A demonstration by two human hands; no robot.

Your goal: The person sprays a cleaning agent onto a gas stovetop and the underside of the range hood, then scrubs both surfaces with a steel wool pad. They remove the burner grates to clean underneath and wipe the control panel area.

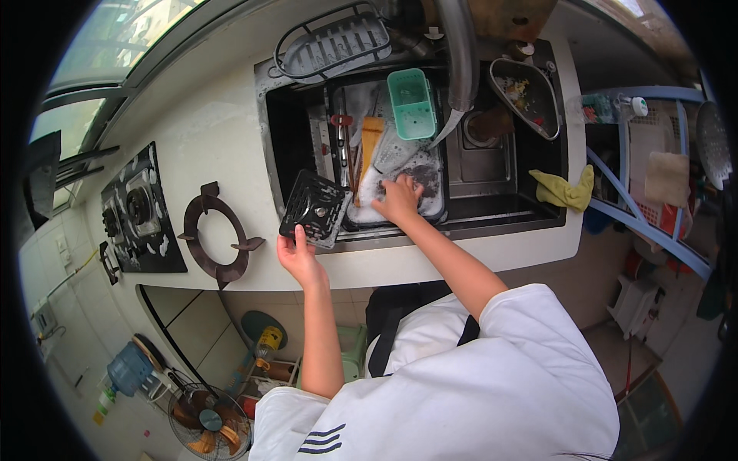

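Note:
My left hand (302, 264) grips a black slotted plastic holder (311, 201) by its near edge, tilted over the sink's front left. Suds cling to the holder's right side. My right hand (400, 203) reaches into a soapy basin (442, 199), fingers spread over a dark patch in the foam; whether they grip anything is hidden. Beside it lie a wooden spatula (371, 135), a grey slotted turner (395, 151) and red-and-metal utensils (341, 120). A green two-part plastic container (412, 106) rests in the basin's far right corner. Water runs from the faucet (460, 63).
A triangular strainer (527, 98) holding food scraps sits at the sink's right, near a yellow-green cloth (562, 187). A wire-rimmed rack (334, 46) stands behind. Left on the counter are a pan support ring (193, 225) and a sudsy gas hob (167, 219).

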